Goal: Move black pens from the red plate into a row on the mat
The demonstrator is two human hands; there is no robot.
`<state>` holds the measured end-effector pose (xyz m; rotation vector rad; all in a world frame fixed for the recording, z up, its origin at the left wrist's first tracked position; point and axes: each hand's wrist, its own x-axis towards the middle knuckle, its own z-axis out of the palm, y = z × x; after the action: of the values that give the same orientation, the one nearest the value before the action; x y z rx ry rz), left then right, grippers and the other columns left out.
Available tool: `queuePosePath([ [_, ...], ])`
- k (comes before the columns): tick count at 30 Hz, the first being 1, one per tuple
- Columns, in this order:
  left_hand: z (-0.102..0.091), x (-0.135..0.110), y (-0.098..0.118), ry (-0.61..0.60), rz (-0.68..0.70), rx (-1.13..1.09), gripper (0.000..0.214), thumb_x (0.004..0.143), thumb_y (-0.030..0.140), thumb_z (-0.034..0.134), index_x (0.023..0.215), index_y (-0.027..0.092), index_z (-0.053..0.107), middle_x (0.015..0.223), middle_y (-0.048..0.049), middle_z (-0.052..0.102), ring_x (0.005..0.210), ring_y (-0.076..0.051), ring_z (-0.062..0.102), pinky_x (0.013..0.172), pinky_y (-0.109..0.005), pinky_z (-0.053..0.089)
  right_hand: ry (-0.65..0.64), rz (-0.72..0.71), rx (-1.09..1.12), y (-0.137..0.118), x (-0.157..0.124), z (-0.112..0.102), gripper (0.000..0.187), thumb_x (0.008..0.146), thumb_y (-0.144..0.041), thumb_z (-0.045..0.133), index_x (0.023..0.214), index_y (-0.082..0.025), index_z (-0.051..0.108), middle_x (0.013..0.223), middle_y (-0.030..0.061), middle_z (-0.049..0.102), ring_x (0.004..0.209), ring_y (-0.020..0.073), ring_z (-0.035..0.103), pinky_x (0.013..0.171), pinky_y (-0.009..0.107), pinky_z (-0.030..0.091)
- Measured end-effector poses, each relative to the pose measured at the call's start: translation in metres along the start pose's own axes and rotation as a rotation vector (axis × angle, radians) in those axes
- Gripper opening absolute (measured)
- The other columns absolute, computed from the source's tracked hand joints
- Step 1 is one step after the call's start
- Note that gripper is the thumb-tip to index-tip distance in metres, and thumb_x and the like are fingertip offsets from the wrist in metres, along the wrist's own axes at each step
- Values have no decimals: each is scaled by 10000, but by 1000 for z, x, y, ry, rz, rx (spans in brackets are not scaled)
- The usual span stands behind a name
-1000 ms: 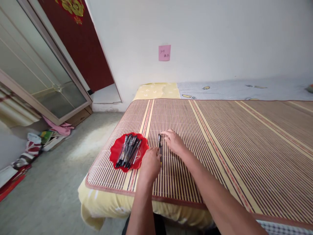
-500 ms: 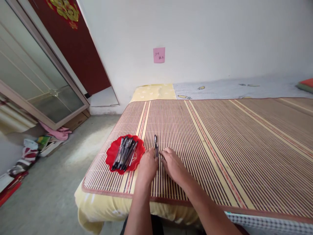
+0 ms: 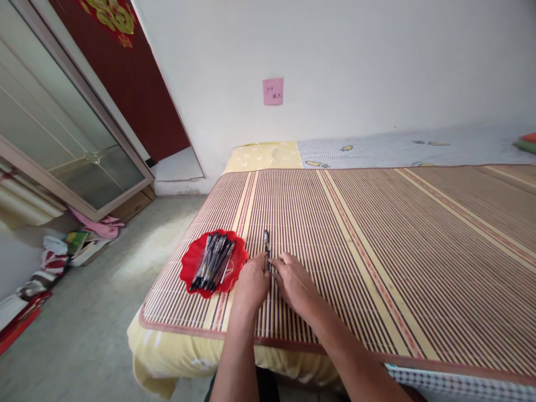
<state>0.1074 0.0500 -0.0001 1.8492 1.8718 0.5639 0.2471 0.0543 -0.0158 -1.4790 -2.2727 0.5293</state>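
Observation:
A dark pen (image 3: 267,240) lies on the striped mat (image 3: 301,218), its capped end pointing away from me. My left hand (image 3: 253,280) is closed at the pen's lower part, with the fingers against its left side. From the right, my right hand (image 3: 293,280) brings its fingertips up against the same pen; its fingers are slightly bent and apart. The pen's near end is partly hidden by my fingers. Just left of my left hand, a red scalloped plate (image 3: 190,262) holds several black-capped pens (image 3: 213,262) in a loose bundle.
The mat covers a bed with a yellow sheet (image 3: 180,352) hanging over its front edge. A pink note (image 3: 273,91) is stuck on the white wall behind. Clothes and papers (image 3: 54,257) lie on the floor at the left, beside a glass-panelled door (image 3: 84,139).
My right hand has shifted slightly left, so its fingertips now meet the pen. My left hand and the plate of pens have hardly moved.

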Motion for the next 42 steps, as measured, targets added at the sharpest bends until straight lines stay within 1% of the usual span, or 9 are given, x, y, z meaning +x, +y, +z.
queuePosePath([
  [4,0,0,0,0,-4,8,537,814,0,577,1326,156,633,1316,-136,713,1238,-244,648,1059,-337,457,-5,8,-4,-2,0,-3,374,1009,-156,458,1304,-158,688,1163,150,647,1091,274,618,940,384,503],
  [11,2,0,0,16,-41,-21,576,827,13,557,1396,98,596,1297,-185,715,1247,-262,649,1073,-359,461,11,-14,-13,-1,-1,-1,376,1001,-117,466,1309,-132,680,1172,143,647,1095,259,607,944,367,499],
  [15,1,0,0,21,-46,-30,573,825,20,548,1390,98,604,1288,-185,718,1227,-265,662,1068,-360,466,-2,0,-14,-1,-1,-2,377,1009,-128,455,1311,-134,681,1180,149,646,1098,264,607,928,372,504],
  [19,1,0,1,29,-37,-3,562,807,2,539,1355,90,625,1280,-180,723,1200,-270,673,1059,-361,471,-17,9,-33,-3,-2,-4,410,1011,-129,453,1369,-153,650,1152,140,646,1057,260,613,889,364,500],
  [26,2,-1,1,30,-36,-16,591,803,7,545,1385,88,601,1324,-188,699,1254,-273,642,1080,-370,455,-9,-7,-37,-2,-1,-2,377,1025,-163,454,1325,-167,683,1131,133,643,1028,253,607,865,360,480],
  [31,-1,-1,3,61,-29,-15,517,815,22,561,1321,105,632,1246,-184,725,1188,-275,667,1030,-370,474,-9,-8,-28,-1,-1,-1,393,1037,-172,429,1350,-169,666,1117,128,643,1031,252,605,878,362,475],
  [35,-3,-2,6,47,-43,-1,451,817,28,583,1252,123,651,1182,-165,734,1147,-269,674,992,-352,476,-10,-8,-21,-1,-1,-1,401,1010,-148,452,1356,-157,653,1125,136,639,1030,258,604,864,364,480],
  [39,-12,-5,10,72,-25,14,422,841,42,599,1250,135,641,1161,-147,732,1086,-251,683,947,-329,470,-14,-1,16,-2,-1,-5,340,958,-88,495,1231,-138,691,1126,139,641,1065,255,599,896,357,469],
  [42,-24,-10,13,111,-12,3,275,898,92,582,1152,146,671,1010,-109,746,939,-228,691,838,-309,461,-2,11,105,-2,-3,-9,293,967,-67,470,1148,-141,688,1111,124,650,1050,226,602,885,333,455],
])
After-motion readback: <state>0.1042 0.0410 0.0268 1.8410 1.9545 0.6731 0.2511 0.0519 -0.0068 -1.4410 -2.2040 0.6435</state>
